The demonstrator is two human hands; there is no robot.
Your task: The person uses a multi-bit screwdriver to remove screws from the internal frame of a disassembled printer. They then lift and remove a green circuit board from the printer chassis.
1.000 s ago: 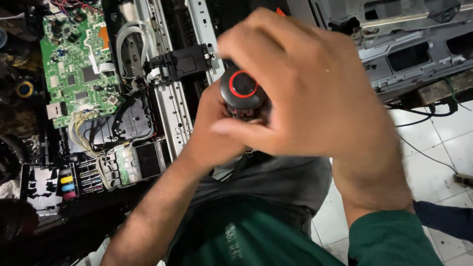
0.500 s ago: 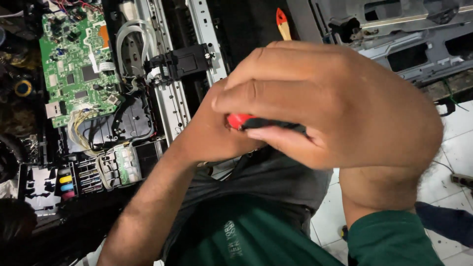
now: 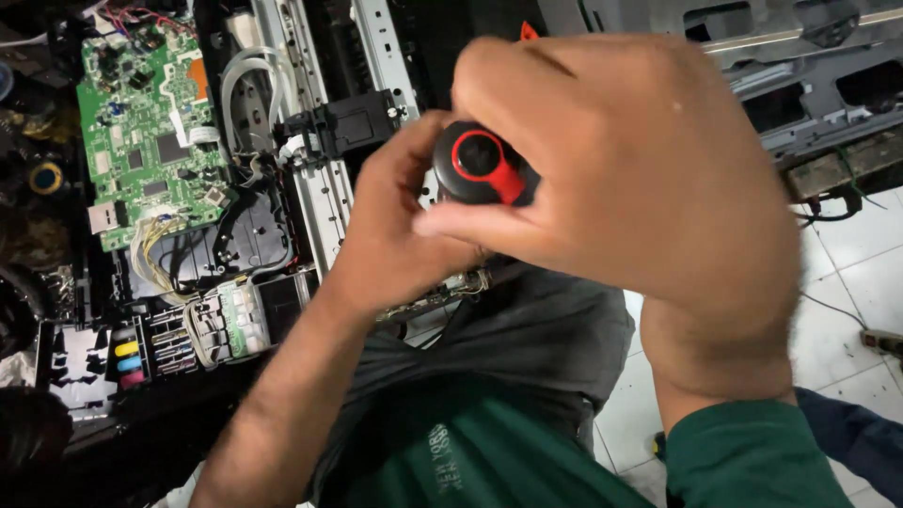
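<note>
- Our right hand (image 3: 640, 179) is wrapped round the handle of a screwdriver (image 3: 482, 165), fingers curled tight over it, thumb lying along the underside. Only the black butt end with its red cap shows; it points straight up at the camera.
- Our left hand (image 3: 395, 226) sits just below and left of the handle, fingers bent in under it. It's touching the right thumb area, but we can't tell what it's pinching, if anything. The shaft and tip are hidden behind both hands.
- Both hands hover over the middle of an opened-up printer (image 3: 310, 122), right by the shiny metal rail (image 3: 324, 202) that runs top to bottom.
- A black carriage block (image 3: 353, 122) sits on that rail, just left of our left hand.
- Further left there's a green circuit board (image 3: 150, 141) with a bundle of thin wires (image 3: 155, 249) hanging off its lower edge.
- Down in the lower left corner we can see little yellow, blue and pink ink tabs (image 3: 127, 362) in a row, well away from the hands.
- White floor tiles (image 3: 847, 282) show on the right, and grey chassis parts (image 3: 800, 85) lie top right.
- A small orange tip (image 3: 528, 31) pokes out just above our right hand; too little shows to say what it is.
</note>
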